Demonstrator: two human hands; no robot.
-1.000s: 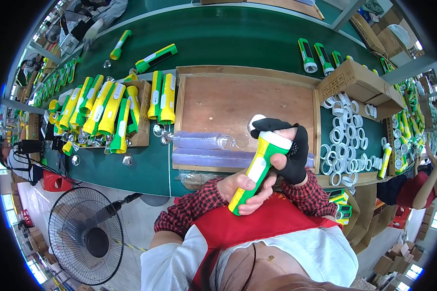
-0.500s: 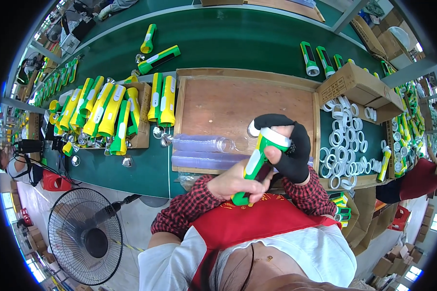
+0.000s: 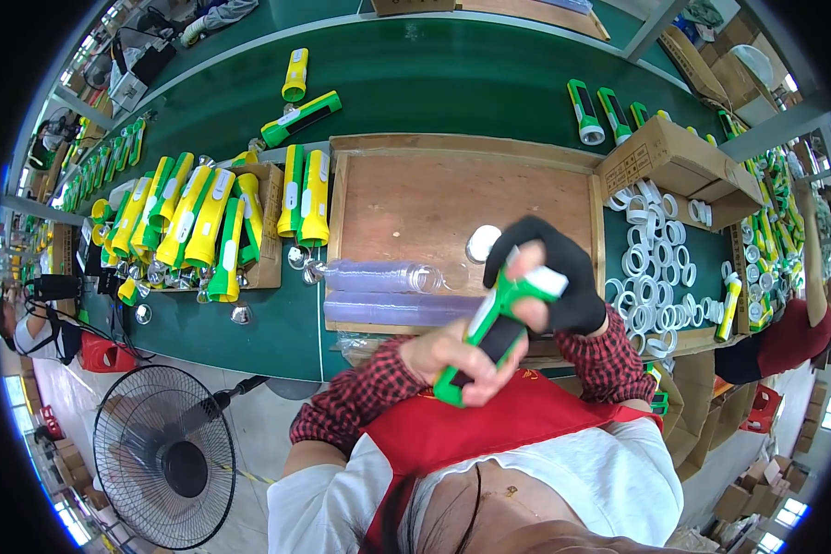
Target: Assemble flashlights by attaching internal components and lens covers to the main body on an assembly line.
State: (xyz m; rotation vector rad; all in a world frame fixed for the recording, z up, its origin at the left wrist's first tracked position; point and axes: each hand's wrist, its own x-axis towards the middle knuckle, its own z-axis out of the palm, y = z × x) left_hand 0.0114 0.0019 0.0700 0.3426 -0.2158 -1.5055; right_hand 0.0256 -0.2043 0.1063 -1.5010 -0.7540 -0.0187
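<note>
A green flashlight (image 3: 495, 338) with a dark panel along its side is held slantwise before my chest. My left hand (image 3: 452, 355) wraps its lower body. My right hand (image 3: 563, 282), in a black fingerless glove, is closed round the head end, where a white ring (image 3: 549, 283) shows between the fingers. Just left of the glove, a white round piece (image 3: 483, 244) lies on the wooden tray (image 3: 397, 203). Two rolls of clear purplish film (image 3: 388, 308) lie along the tray's near side.
Yellow-green flashlights (image 3: 189, 217) with small reflectors fill a box at left. White rings (image 3: 651, 268) cluster at right beside a cardboard box (image 3: 656, 152). More flashlights (image 3: 584, 115) lie on the green bench behind the tray. A black fan (image 3: 166, 457) stands at lower left; a co-worker (image 3: 789, 342) is at far right.
The flashlight has rolled in my hands, so its dark panel now faces up. My right hand has shifted slightly right, uncovering the white round piece. A yellow flashlight at the back has turned.
</note>
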